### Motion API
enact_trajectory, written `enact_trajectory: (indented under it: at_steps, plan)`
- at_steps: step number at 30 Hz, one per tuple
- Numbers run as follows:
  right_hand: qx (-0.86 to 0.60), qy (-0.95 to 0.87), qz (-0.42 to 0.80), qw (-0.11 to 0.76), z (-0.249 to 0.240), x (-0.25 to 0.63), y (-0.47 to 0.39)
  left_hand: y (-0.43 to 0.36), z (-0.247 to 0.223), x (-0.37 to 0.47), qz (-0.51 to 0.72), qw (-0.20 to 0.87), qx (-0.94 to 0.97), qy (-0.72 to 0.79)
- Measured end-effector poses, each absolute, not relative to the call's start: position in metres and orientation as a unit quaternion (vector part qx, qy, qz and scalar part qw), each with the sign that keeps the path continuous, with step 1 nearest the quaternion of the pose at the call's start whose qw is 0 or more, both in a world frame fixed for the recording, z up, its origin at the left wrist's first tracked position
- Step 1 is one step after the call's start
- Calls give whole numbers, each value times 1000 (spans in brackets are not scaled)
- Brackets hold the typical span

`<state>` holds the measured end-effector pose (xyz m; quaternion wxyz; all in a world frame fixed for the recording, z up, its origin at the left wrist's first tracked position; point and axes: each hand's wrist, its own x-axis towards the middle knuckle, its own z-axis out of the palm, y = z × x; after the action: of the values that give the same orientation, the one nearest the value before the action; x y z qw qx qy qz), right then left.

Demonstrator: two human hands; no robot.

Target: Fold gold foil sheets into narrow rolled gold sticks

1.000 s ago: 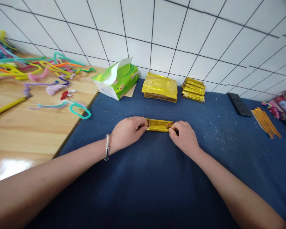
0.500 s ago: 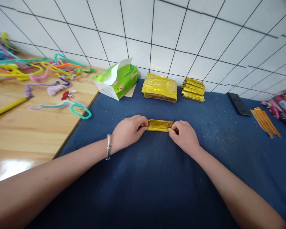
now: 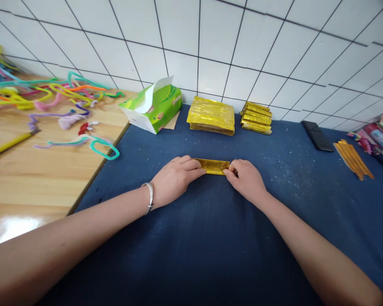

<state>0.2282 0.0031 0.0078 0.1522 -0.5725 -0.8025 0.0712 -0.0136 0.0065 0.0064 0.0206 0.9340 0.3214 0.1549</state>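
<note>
A folded strip of gold foil paper [image 3: 214,166] lies on the dark blue cloth [image 3: 191,238], its long side running left to right. My left hand [image 3: 178,176], with a silver bangle at the wrist, grips its left end, thumb along the near edge and fingers behind. At the right end my right hand [image 3: 246,177] pinches the strip between curled fingers and thumb. Beyond the hands, by the wall, sit a stack of gold foil sheets [image 3: 210,115] and a smaller pile of folded gold strips [image 3: 256,117].
A green tissue pack [image 3: 161,106] stands at the back left. Colourful pipe cleaners [image 3: 47,95] and a yellow pencil [image 3: 11,144] lie on the wooden table [image 3: 44,178]. To the right are a black phone [image 3: 317,136] and flat orange-gold strips [image 3: 353,159]. A tiled wall [image 3: 217,38] closes the back.
My left thumb has slid right along the strip's near edge, and the left hand is flatter. My right hand keeps its pinch. The whole view has shifted slightly.
</note>
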Motion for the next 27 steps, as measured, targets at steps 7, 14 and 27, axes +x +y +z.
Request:
enact_trajectory:
  at_steps: [7, 14, 27]
  plan:
    - [-534, -831, -57, 145, 10, 221, -12, -2, 15, -6, 63, -41, 952, 295]
    - [-406, -906, -101, 67, 16, 209, -23, -7, 19, -1, 4, -81, 958, 276]
    - [-432, -890, -144, 4, 24, 218, -36, -29, 25, -1, -10, -121, 934, 336]
